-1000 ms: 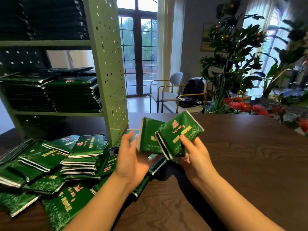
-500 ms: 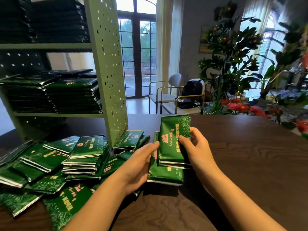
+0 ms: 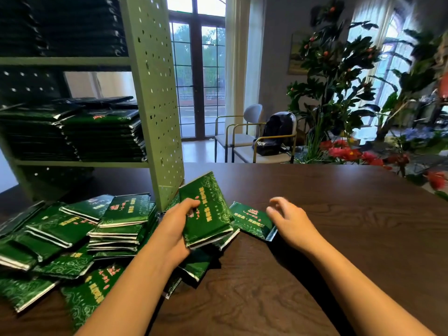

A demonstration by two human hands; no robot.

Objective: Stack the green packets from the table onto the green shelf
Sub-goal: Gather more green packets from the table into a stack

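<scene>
Head view: the left hand (image 3: 178, 229) grips a bundle of green packets (image 3: 206, 214), thumb across the printed top face and fingers underneath. The bundle is tilted, with its far end raised, just right of the green shelf (image 3: 155, 93) and its perforated side panel. The right hand (image 3: 291, 221) holds nothing. Its fingers are spread and loosely curled over a single packet (image 3: 252, 221) that lies flat on the table (image 3: 327, 251), just right of the bundle. The fingertips are blurred, so I cannot tell whether they touch it.

A loose heap (image 3: 72, 238) of more packets covers the near left of the table, below the shelf opening. On the shelf's middle level, stacks (image 3: 101, 137) of packets already stand side by side, and further dark stacks fill the level above.

The step in hand looks like gathering: adding the single packet to the bundle before shelving it.

The risks as I judge them:
- The wrappers look glossy, and one hand carries several at a tilt. The lower ones could slide out of the near end when another is pushed on top.
- The side panel stands between the bundle and the shelf opening, so a direct swing left would hit it.
- The shelved stacks look high and slightly uneven, so a careless drop on top could spill them.
</scene>
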